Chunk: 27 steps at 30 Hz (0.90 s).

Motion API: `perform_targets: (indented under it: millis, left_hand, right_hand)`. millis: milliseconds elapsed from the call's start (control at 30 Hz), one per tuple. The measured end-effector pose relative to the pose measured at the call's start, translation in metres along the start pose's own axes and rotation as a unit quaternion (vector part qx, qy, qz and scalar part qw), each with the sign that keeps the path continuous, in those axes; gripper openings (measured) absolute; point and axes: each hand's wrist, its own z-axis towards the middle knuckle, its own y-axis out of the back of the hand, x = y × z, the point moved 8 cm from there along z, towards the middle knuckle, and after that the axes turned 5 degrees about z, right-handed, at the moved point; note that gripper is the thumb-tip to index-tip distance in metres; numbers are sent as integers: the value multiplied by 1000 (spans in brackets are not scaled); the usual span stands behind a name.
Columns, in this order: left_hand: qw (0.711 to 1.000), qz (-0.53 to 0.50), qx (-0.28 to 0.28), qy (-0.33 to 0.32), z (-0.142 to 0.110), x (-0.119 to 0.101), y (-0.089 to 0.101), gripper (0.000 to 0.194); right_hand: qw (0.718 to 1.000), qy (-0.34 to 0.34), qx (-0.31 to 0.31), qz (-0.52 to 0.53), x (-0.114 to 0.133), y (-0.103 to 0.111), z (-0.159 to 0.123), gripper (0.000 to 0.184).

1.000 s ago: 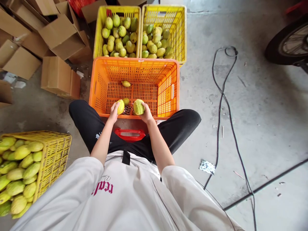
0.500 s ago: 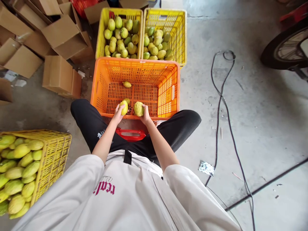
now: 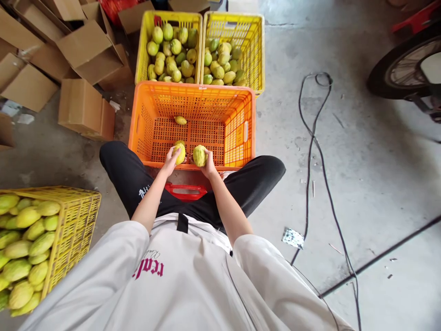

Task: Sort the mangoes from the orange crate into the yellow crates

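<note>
My left hand (image 3: 170, 162) is closed round a smooth yellow papaya (image 3: 180, 155). A rounder, ridged yellow-green papaya (image 3: 200, 156) is gripped in my right hand (image 3: 209, 163). Both hands are over the near side of an orange plastic crate (image 3: 253, 117), the two fruits a short way apart. Inside that crate, one small yellow papaya (image 3: 180, 120) lies near the middle of the floor. Another papaya (image 3: 179, 143) shows just behind the one in my left hand, partly hidden by it.
Two yellow crates (image 3: 203, 46) of papayas stand behind the orange one. At lower left, another yellow crate (image 3: 74, 230) is heaped with papayas. Cardboard boxes (image 3: 82, 108) crowd the upper left. A black cable (image 3: 308, 184) and a wheel (image 3: 406, 64) are to the right.
The papaya in my right hand has turned, showing a greener, ridged side. The one in my left hand has tilted slightly. The whole view has shifted a little leftward.
</note>
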Motion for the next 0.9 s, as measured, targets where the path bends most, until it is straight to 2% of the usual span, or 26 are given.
perform_targets:
  millis: [100,167,267,333,433,567,667,767,900]
  left_hand:
    - [1000,16,-22,-3,-1,1,4,38]
    - [1000,20,-23,5,-2,2,4,36]
    - [1000,6,-22,6,-1,1,4,29]
    - [999,-16,-46,16,1,1,8,24]
    - [992,-66,-77,69,4,5,15,30]
    - [983,-120,-66,119,7,9,12,50]
    - [982,-123,-65,128,7,10,8,56]
    - [983,-112,-69,127,7,13,6,53]
    - [992,-71,-43,97,4,10,3,41]
  right_hand:
    - [1000,-14,18,-5,-1,-2,0,57]
    - [1000,-4,21,-2,0,-2,0,57]
    - [1000,14,18,13,1,-2,0,52]
    - [999,32,9,26,4,-1,0,48]
    - [998,44,-4,52,6,1,0,40]
    - [993,15,-29,115,3,6,2,29]
    - [989,-27,-31,143,-3,8,6,34]
    - [988,-55,-21,145,-7,8,9,47]
    - [992,-41,-22,115,-6,10,11,45]
